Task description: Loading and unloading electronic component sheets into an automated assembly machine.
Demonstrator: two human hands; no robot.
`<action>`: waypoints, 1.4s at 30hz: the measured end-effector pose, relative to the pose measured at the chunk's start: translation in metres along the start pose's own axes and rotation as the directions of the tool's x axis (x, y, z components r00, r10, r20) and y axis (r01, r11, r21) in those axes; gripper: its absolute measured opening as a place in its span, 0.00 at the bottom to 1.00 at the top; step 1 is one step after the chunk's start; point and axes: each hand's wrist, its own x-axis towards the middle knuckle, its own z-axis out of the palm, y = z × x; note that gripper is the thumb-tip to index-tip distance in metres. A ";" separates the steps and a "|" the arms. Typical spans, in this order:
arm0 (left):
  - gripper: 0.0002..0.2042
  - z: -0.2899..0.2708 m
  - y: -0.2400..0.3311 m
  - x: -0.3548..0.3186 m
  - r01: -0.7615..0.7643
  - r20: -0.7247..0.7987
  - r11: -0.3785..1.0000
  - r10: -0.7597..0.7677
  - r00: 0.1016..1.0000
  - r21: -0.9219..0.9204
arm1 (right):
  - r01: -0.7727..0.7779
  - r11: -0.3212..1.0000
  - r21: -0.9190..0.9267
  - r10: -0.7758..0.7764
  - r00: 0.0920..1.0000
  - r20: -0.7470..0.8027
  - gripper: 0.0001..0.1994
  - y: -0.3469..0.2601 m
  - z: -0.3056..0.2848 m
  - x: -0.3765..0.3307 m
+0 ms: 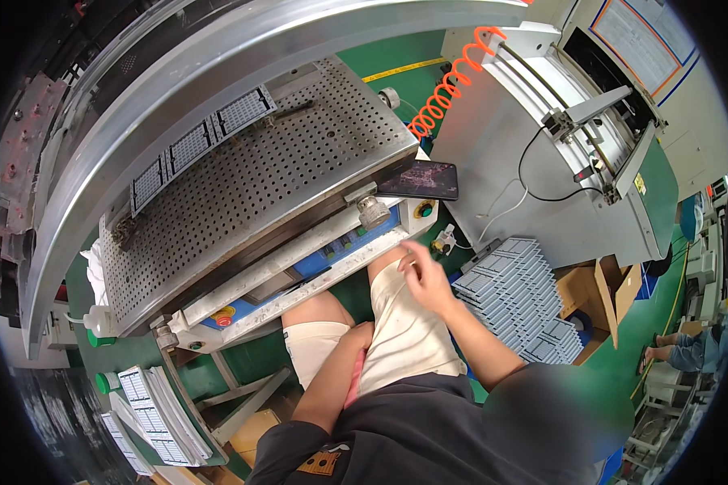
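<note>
My left hand (359,335) rests in my lap on light shorts, its fingers mostly tucked out of sight between my thighs. A strip of pink material (353,380) shows beside that wrist. Above my right thigh, my right hand (425,280) is raised close to the front edge of the machine (315,279), fingers loosely bent and apart, with nothing seen in them. Beyond both hands lies a perforated metal table (299,162). A row of printed white-and-black panels (190,151) lies along its far side, under a curved metal frame (105,129).
A dark phone-like device (422,179) sits at the machine's right corner, near a metal knob (373,212). Stacked panels (514,295) stand at right beside an open cardboard box (603,295). An orange coiled hose (449,89) hangs behind. More panels (158,412) stand lower left.
</note>
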 end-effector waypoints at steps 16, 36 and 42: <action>0.24 -0.006 0.008 -0.018 -0.062 -0.161 0.998 0.064 0.985 0.016 | 0.172 0.938 -0.302 -0.054 0.930 0.364 0.11 0.034 0.073 -0.023; 0.24 -0.039 0.035 -0.024 -0.052 -0.103 0.998 0.048 0.994 -0.027 | 0.222 0.894 -0.388 -0.113 0.952 0.284 0.09 0.040 0.075 -0.025; 0.24 -0.054 0.066 -0.010 -0.095 -0.068 0.995 0.095 0.993 -0.004 | 0.199 0.900 -0.388 -0.078 0.949 0.305 0.10 0.037 0.076 -0.028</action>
